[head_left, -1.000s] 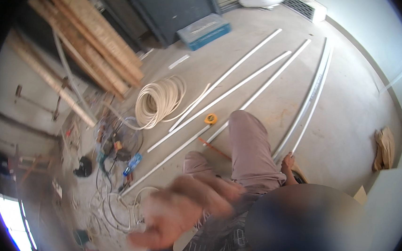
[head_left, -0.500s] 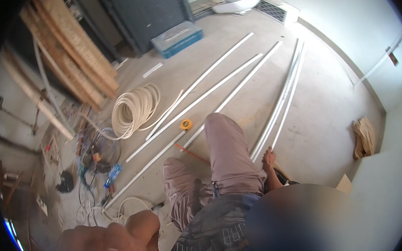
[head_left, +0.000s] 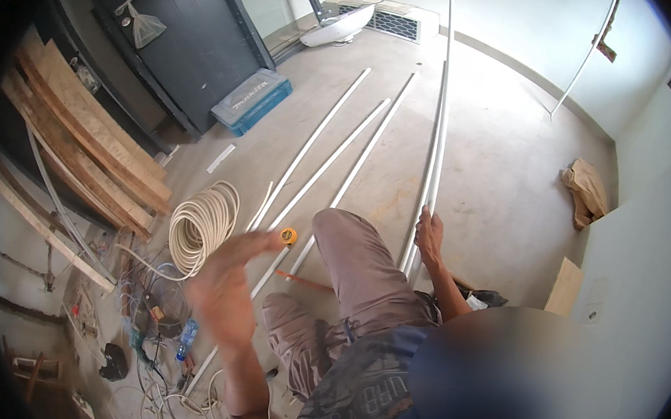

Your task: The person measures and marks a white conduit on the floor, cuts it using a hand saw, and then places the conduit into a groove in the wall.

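My right hand (head_left: 429,237) is closed round a long white plastic pipe (head_left: 449,29). That pipe is raised off the floor, and its far end runs up past the top of the view. Beneath and beside it, other white pipes (head_left: 414,243) lie along the floor. My left hand (head_left: 227,284) is smeared by motion over the floor on the left, so its fingers cannot be made out clearly. A yellow tape measure (head_left: 288,236) shows right beside its fingertips, on or next to another white pipe (head_left: 271,264). I am crouching, knees bent between the two groups of pipes.
Several white pipes (head_left: 334,123) lie farther off. A coil of cream tubing (head_left: 202,226), a blue bottle (head_left: 187,341) and tangled cables are at left. Boards (head_left: 93,139) lean there. A blue toolbox (head_left: 253,101), white basin (head_left: 338,27) and brown bag (head_left: 585,194) stand along the edges.
My right hand has lifted the pipe, whose far end has risen. My left hand has swung up and forward from the lower edge toward the tape measure. The view has turned slightly.
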`<control>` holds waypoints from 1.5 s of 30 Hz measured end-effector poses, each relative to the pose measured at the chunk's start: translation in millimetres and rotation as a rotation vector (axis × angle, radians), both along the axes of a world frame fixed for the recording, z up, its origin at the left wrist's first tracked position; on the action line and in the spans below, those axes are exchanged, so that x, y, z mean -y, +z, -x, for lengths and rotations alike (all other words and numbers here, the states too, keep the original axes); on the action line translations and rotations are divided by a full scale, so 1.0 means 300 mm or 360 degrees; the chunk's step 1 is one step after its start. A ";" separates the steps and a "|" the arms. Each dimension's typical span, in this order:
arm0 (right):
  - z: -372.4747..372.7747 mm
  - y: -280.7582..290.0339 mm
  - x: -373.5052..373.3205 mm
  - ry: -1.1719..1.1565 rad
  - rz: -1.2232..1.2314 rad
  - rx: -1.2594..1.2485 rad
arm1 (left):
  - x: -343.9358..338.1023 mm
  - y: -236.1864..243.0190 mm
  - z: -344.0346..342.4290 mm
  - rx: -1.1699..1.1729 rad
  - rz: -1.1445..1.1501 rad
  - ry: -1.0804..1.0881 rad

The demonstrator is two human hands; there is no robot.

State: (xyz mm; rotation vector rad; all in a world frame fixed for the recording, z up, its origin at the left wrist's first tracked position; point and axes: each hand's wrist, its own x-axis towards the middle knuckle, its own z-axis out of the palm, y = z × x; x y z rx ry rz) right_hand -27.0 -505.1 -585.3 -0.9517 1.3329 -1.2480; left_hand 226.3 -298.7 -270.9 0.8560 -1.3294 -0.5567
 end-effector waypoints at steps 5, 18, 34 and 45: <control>-0.116 0.158 -0.030 0.0074 0.0353 -0.0129 | 0.172 -0.141 -0.015 0.0406 -0.0439 0.0220; -0.620 0.299 -0.496 0.1690 0.0731 -0.0068 | 0.105 0.100 -0.073 -0.0297 -0.0218 0.0496; 0.124 -0.813 0.159 0.0663 0.0120 -0.1568 | -0.815 0.569 -0.648 -0.0050 0.0567 0.1844; 0.098 -0.771 0.040 0.0707 -0.0771 -0.1542 | -0.907 0.187 -0.713 -0.0242 0.0404 0.2232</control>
